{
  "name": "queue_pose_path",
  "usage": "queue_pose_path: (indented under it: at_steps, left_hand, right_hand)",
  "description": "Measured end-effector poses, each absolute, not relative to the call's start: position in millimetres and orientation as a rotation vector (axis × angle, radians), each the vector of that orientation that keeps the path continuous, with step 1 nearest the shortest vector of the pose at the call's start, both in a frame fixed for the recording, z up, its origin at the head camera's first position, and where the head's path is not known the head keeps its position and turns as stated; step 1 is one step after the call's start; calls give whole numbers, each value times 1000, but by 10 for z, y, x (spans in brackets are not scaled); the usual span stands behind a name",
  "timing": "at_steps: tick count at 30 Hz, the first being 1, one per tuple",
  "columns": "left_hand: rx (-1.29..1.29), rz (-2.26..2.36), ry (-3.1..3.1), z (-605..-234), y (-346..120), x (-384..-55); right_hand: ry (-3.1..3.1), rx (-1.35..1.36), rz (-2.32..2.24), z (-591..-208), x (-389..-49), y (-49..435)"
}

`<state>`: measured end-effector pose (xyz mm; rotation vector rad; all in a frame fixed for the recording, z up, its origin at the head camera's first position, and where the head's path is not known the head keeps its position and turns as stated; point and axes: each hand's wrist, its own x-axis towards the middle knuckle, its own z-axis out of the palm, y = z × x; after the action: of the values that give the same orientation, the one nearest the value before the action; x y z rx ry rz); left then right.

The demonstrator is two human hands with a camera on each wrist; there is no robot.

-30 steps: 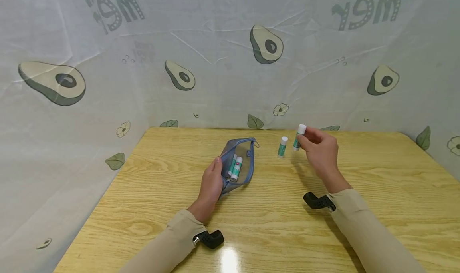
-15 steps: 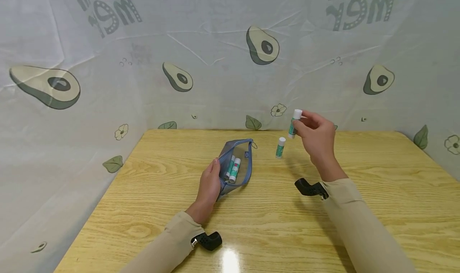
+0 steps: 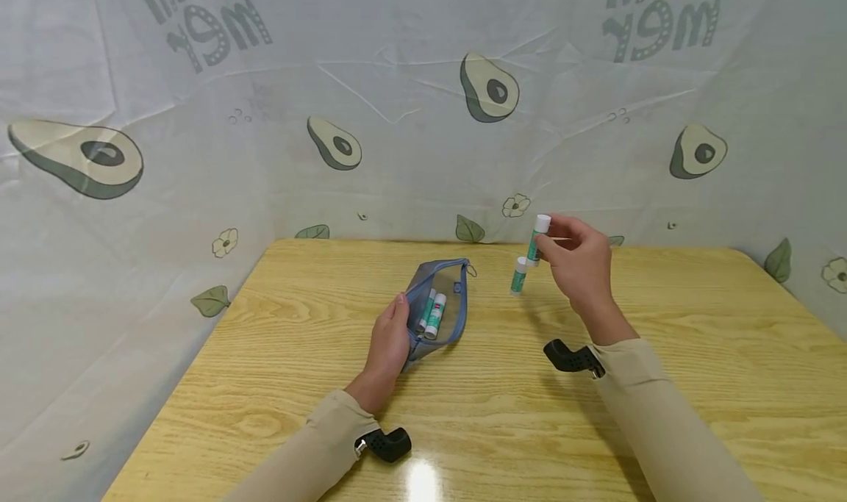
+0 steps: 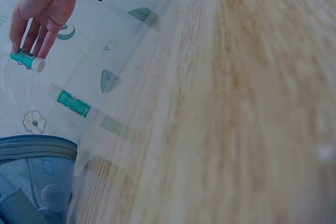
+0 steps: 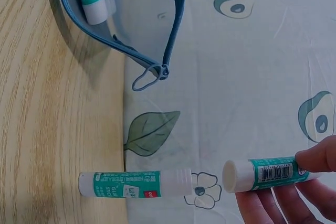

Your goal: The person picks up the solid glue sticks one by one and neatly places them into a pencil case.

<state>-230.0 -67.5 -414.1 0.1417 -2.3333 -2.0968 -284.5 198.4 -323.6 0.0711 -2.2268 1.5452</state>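
Note:
My right hand (image 3: pixel 582 263) pinches a green-and-white glue stick (image 3: pixel 533 246) upright between thumb and fingers, raised over the table. Just to its lower left, a second glue stick (image 3: pixel 518 278) stands on the wood with its white cap up. In the right wrist view the held glue stick (image 5: pixel 273 173) shows a barcode, and its white end points at the capped end of the standing glue stick (image 5: pixel 126 184). My left hand (image 3: pixel 389 336) grips the side of a blue-grey mesh zip pouch (image 3: pixel 456 322), thumb over the rim. The pouch gapes, with two glue sticks (image 3: pixel 434 317) inside.
The wooden table (image 3: pixel 298 384) ends at the back against a pale curtain (image 3: pixel 397 186) printed with avocados and leaves. A cord loop (image 3: pixel 472 270) hangs from the pouch's zip end. Black wrist mounts (image 3: pixel 572 357) stick out from both sleeves.
My right hand has lifted the held glue stick off the right side of the standing one, moved it leftward, then lowered it slightly. The left hand and pouch stay in place.

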Motion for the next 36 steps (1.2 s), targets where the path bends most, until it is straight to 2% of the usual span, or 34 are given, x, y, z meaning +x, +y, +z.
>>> queue_pose_path:
  at_steps: [36]
  left_hand:
    - [158,-2099,-2331,-4113,-661,-2302]
  right_hand:
    - [-2250,95,1511,-3227,-2827,1949]
